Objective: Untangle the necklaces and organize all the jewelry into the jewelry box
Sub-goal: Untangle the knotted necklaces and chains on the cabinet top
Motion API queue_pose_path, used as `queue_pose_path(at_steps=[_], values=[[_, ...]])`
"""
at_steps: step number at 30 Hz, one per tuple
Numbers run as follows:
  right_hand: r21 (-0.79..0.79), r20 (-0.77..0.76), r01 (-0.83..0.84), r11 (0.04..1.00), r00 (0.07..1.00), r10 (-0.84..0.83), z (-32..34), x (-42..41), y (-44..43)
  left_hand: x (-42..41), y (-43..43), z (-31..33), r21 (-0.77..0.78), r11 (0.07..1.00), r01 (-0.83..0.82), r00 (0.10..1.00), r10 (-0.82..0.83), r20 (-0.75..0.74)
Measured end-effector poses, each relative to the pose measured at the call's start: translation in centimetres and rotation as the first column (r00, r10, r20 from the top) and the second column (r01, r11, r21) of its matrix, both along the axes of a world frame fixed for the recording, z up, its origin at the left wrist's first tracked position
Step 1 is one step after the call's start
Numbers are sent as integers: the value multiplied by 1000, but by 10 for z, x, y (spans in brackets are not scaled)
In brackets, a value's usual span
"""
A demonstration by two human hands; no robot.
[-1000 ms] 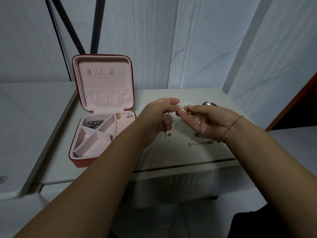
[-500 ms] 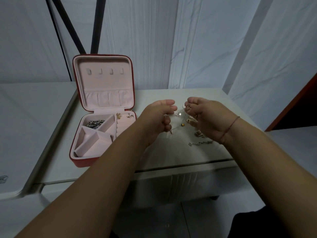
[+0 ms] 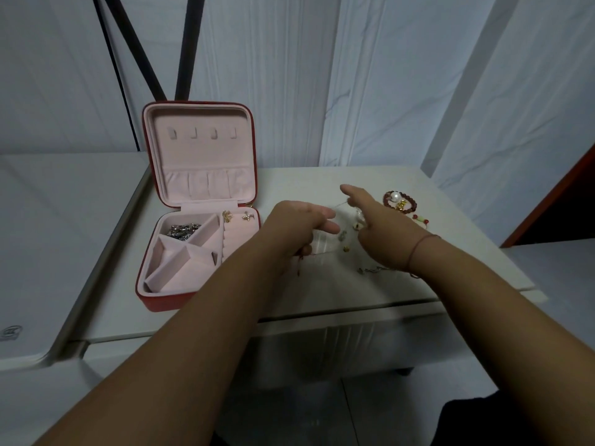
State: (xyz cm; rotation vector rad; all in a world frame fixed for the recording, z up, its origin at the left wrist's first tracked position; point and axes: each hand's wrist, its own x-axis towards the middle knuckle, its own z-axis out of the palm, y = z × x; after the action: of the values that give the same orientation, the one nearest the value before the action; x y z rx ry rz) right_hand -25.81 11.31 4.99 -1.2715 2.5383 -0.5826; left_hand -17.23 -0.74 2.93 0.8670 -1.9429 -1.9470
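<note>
Head view: a thin necklace (image 3: 338,206) is strung in the air between the two hands, above the desk (image 3: 299,180) and just right of the jewelry box (image 3: 161,303). Small charms (image 3: 343,235) dangle from it between the hands. The left hand (image 3: 294,228) has its fingers (image 3: 323,214) curled, with thumb and forefinger pinching the chain's left end; its lower fingers are folded in on another strand that hangs below, too blurred to make out. The right hand (image 3: 384,239) is spread, and the chain runs up to one straight, outstretched finger (image 3: 352,192) and seems to hook over it, though the contact is too fine to tell for sure. A red cord (image 3: 418,249) circles the right wrist.

The jewelry box is red outside and pink inside, and its lid (image 3: 199,156) stands upright. A silver chain (image 3: 183,230) lies heaped in the rear left compartment, and two small earrings (image 3: 227,216) sit at the back of the right-hand section.

On the desk beyond the right hand lies a dark red bead bracelet (image 3: 412,204) with a pearl (image 3: 395,197), and just beside it a piece with green and red beads (image 3: 420,219). A small silver piece (image 3: 370,270) lies near the right wrist. Black poles (image 3: 190,43) stand behind the box.
</note>
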Motion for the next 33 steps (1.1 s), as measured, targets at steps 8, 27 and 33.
queue_pose_path(at_steps=[8,27,33], values=[[142,-308,130,981,948,-81,-2,-2,0,-1,-4,0,34,994,-103,990,106,-95],[-675,286,433,597,900,-329,20,-23,14,2,-6,-3,-99,989,-114,992,107,-74],[-573,791,699,428,608,66,33,-28,19,2,-8,-4,-223,965,-140,990,136,-32]])
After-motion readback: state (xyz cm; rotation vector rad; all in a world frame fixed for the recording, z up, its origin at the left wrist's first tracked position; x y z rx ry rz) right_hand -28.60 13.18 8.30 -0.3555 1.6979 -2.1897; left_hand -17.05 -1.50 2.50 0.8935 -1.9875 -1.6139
